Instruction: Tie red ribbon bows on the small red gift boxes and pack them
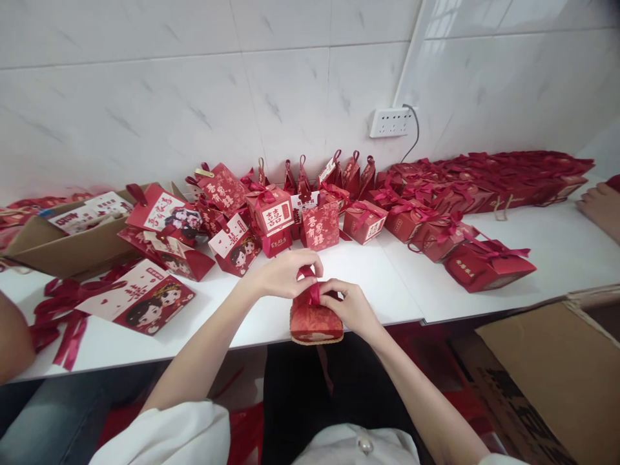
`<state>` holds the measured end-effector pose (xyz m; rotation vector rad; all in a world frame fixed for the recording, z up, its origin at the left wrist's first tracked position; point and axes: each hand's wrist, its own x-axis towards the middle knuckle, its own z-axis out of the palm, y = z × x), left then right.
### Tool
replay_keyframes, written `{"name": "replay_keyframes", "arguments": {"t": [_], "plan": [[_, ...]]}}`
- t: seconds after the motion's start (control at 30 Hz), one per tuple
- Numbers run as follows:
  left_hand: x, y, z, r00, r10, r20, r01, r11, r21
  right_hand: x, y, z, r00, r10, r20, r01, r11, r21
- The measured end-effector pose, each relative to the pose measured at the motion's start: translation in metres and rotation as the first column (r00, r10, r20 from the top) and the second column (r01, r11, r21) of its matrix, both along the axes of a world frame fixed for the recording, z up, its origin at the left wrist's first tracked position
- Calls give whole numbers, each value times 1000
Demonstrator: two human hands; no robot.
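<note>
A small red gift box rests at the table's front edge, right in front of me. Above its top, my left hand pinches the red ribbon from the left side. My right hand has its fingers closed on the same ribbon, low against the box top. The two hands almost touch, and the fingertips partly hide the ribbon. Just behind them stands a red box with gold characters.
Several finished-looking red boxes line the white table. Left are an open cardboard box, loose ribbons and a flat-lying box. A person's hand shows at right, above a large carton.
</note>
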<state>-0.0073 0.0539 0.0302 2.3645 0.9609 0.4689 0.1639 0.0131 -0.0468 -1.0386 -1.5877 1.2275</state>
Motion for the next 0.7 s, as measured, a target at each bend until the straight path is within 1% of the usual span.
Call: {"name": "replay_keyframes", "arguments": {"t": [0.1,0.2,0.3,0.4,0.43,0.5,0.6,0.7], "plan": [[-4,3,-13,990,100,96,-99,995,-18,-1,-1,0,1000,9,-5,-9,1000,5],[-6,2,-30,968,189,163,-184,982,-44,-2,-1,-2,999,-22,-38,22,1000,-2],[-8,-4,-48,956,195,218,-193,981,-33,-4,-2,-3,995,-56,-78,57,998,12],[-10,-15,-60,953,170,251,-191,980,61,-6,-2,-4,991,-79,-109,81,997,20],[-10,-20,-62,952,171,255,-198,977,82,-6,-3,-5,990,-85,-115,88,996,20],[-11,-29,-64,948,194,251,-221,972,84,-6,-3,-5,988,-93,-121,97,995,27],[-11,-42,-62,946,222,237,-238,970,42,-7,-4,-6,987,-100,-124,107,993,46],[-8,-49,-61,938,252,240,-259,966,0,-7,-4,-6,988,-112,-102,121,989,81]]}}
